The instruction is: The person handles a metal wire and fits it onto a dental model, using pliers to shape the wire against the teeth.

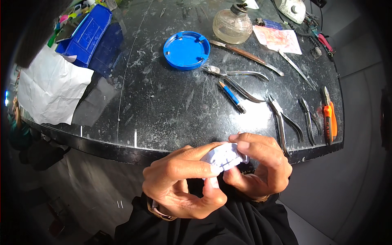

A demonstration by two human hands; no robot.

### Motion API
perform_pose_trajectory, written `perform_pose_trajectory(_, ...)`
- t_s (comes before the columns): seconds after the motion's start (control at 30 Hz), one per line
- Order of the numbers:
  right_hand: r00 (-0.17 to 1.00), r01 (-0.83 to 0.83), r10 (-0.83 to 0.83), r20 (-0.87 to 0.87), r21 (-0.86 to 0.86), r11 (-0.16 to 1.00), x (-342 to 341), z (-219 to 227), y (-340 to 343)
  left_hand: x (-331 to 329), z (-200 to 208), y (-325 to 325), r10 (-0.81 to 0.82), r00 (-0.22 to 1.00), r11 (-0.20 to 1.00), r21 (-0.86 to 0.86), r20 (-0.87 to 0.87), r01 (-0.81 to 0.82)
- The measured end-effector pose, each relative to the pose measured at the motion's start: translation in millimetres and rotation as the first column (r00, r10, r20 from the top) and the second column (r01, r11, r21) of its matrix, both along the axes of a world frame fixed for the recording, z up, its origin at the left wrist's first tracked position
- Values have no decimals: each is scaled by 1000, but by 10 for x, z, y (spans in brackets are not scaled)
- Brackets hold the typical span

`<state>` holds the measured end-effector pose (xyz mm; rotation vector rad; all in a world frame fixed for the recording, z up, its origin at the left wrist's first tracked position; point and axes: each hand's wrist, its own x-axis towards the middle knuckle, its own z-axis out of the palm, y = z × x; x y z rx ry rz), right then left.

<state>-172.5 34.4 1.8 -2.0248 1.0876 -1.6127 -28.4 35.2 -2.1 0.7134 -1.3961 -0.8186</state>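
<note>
Cast: we have the white dental cast (pixel 225 157) up between our two hands, at the near edge of the dark surface (pixel 163 110).
Left hand: our left hand (pixel 167 175) has its fingers clamped on the left side of the cast, a fingertip lying across its front.
Right hand: our right hand (pixel 267 163) has its fingers clamped on the right side, thumb below and fingertips above.
Blue dish: beyond our hands we see a round blue dish (pixel 186 51) with small pieces along its inner wall.
Pliers: we see splayed pliers (pixel 220 72) just beside the dish, and to the right two more metal pairs, then orange-handled pliers (pixel 328 118).
Pencil: a short blue pencil (pixel 231 97) lies near the splayed handles.
Knife: a wooden-handled knife (pixel 247 55) lies slantwise below the glass jar (pixel 232 30).
Papers: we see a red-stained sheet (pixel 278 39) right of the jar, and a crumpled white sheet (pixel 53 85) at far left, below a blue box (pixel 92 32).
</note>
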Motion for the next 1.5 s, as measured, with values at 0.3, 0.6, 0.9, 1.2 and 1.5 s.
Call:
perform_pose_trajectory(0.3, 953, 203, -194, -235, 17, 979, 24, -73, -128, 50, -23, 22, -19, 994, 943, 331, 110, -19)
perform_pose_trajectory(0.6, 959, 185, -176, -220, 23, 982, -59, -14, -129, 14, 28, -74, 119, 953, 878, 419, 279, -232)
perform_pose_trajectory(0.9, 952, -133, 203, -229, 286, 949, -236, 217, 82, 133, 76, -31, 50, 881, 992, -129, 471, 13)
perform_pose_trajectory(1.2, 663, 665, -556, -501, 53, 745, -990, 358, 214, 34, 28, -49, -278, 961, 961, 0, 16, 278)
perform_pose_trajectory(1.5, 540, 683, -480, -691, 26, 730, -1410, -6, 171, -35, 31, -49, -317, 945, 948, -36, -80, 316)
